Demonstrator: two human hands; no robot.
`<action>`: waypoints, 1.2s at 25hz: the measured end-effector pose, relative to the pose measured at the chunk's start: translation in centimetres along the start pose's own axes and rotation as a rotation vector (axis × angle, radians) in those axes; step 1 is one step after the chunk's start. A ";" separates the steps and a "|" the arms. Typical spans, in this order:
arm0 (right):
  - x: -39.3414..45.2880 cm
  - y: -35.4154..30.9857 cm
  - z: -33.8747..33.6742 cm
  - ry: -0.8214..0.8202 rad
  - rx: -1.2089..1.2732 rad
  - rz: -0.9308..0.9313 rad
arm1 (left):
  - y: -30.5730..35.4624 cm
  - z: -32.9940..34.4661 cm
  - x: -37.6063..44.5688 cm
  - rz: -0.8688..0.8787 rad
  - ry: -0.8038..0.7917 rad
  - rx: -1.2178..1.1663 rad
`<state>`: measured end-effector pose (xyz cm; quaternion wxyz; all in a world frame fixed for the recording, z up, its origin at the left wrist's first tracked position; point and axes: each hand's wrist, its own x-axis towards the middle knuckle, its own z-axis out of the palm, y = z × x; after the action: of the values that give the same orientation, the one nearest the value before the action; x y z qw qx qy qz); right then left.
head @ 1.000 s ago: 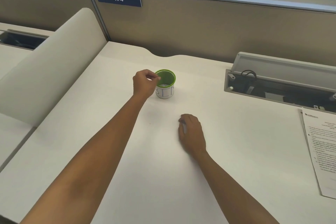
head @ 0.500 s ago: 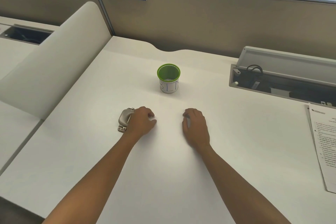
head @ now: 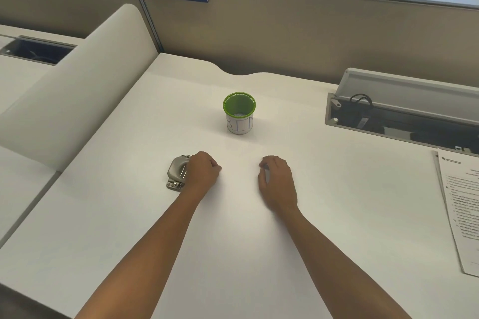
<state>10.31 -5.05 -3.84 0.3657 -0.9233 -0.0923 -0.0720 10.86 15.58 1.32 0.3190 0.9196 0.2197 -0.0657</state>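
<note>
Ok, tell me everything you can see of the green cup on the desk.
The green cup is a small round pot, seemingly green mesh, with a bright green rim. A white paper band wraps its outside, bearing blue handwritten letters too blurred to read. Something pale lies at its bottom. It stands upright and uncovered on the white desk, beyond the left hand and right hand, touched by neither.

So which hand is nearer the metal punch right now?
Left. The left hand lies at the right edge of the metal punch; the right hand rests on the desk farther right, apart from it.
</note>
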 end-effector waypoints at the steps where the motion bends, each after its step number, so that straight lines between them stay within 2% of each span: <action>1: 0.0 0.0 0.0 -0.002 -0.004 0.000 | 0.1 0.1 0.0 -0.006 -0.003 -0.001; 12: 0.1 0.0 0.0 0.013 -0.003 -0.002 | -0.4 0.6 -0.4 0.089 0.010 -0.071; 17: 0.1 -0.1 0.0 0.006 -0.003 0.000 | -0.8 0.5 0.2 0.073 -0.003 -0.099; 21: 0.1 -0.1 -0.1 0.008 -0.007 0.001 | -0.2 0.8 -0.1 0.076 -0.003 -0.051; 25: 0.1 -0.2 -0.1 0.012 -0.003 0.002 | 0.2 0.8 0.2 0.048 -0.075 0.001; 30: 0.1 -0.2 -0.2 0.007 0.000 0.007 | 3.1 -1.4 2.3 -0.008 0.040 -0.304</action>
<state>10.33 -4.99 -3.55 0.3663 -0.9234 -0.0877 -0.0741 14.30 15.08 3.57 0.4500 0.8608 0.2372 -0.0148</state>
